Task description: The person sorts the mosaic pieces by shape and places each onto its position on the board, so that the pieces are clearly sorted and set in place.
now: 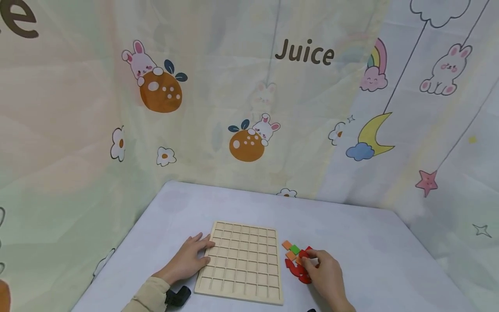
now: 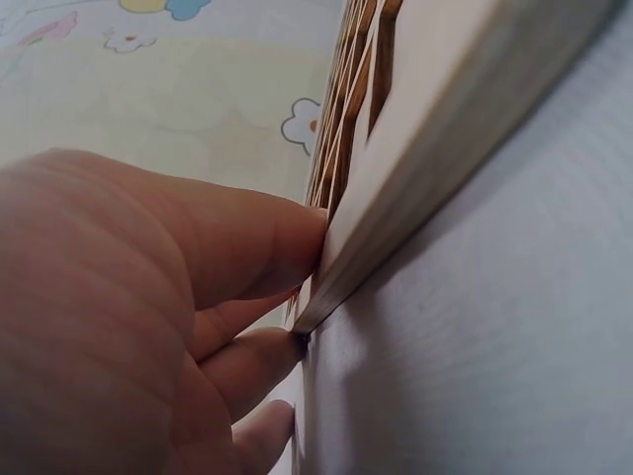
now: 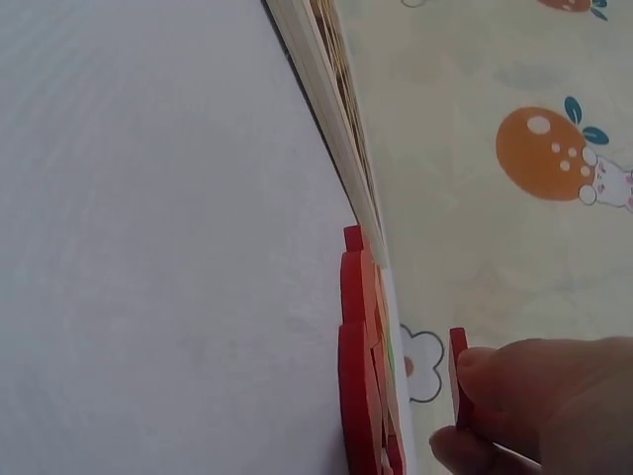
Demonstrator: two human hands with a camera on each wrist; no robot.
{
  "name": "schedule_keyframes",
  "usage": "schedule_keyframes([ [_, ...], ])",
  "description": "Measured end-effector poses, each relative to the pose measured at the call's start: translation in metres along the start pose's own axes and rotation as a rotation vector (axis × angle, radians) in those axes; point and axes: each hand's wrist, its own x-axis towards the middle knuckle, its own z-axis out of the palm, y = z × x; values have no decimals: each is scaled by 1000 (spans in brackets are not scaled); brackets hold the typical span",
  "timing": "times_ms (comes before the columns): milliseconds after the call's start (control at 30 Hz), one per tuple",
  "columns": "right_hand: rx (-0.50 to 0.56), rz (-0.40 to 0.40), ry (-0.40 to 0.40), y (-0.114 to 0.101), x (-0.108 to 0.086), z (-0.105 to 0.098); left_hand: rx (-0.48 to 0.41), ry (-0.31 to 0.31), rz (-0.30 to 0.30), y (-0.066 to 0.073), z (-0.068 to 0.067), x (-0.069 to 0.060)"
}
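A pale wooden board [image 1: 243, 264] with a grid of shallow square recesses lies flat on the table. My left hand [image 1: 187, 258] is at its left side, fingers extended, the thumb [image 2: 287, 242] and fingertips touching the board's edge. To the right of the board, my right hand [image 1: 326, 275] pinches a thin red piece [image 3: 458, 376] between thumb and fingers, raised above a small pile. The pile holds several red pieces [image 3: 358, 396], orange pieces [image 1: 287, 245] and a green square piece [image 1: 295, 249]. My right hand hides part of it in the head view.
The table [image 1: 351, 234] has a white cover. Printed curtains [image 1: 218, 86] with rabbits and oranges hang behind it and at both sides. A black wrist device [image 1: 178, 297] sits by my left sleeve [image 1: 150, 294].
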Motion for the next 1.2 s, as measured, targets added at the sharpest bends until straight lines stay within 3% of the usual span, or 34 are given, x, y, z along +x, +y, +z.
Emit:
schedule_keyframes([
  [100, 14, -16, -6, -1, -1, 3, -4, -9, -11, 1, 1, 0],
  [367, 51, -162, -21, -2, -6, 10, -13, -3, -70, 2, 4, -4],
  [733, 102, -210, -54, -13, -13, 17, -24, 9, -25, 1, 4, -5],
  [1200, 74, -274, -135, -31, -19, 19, -15, 8, -11, 3, 2, 0],
])
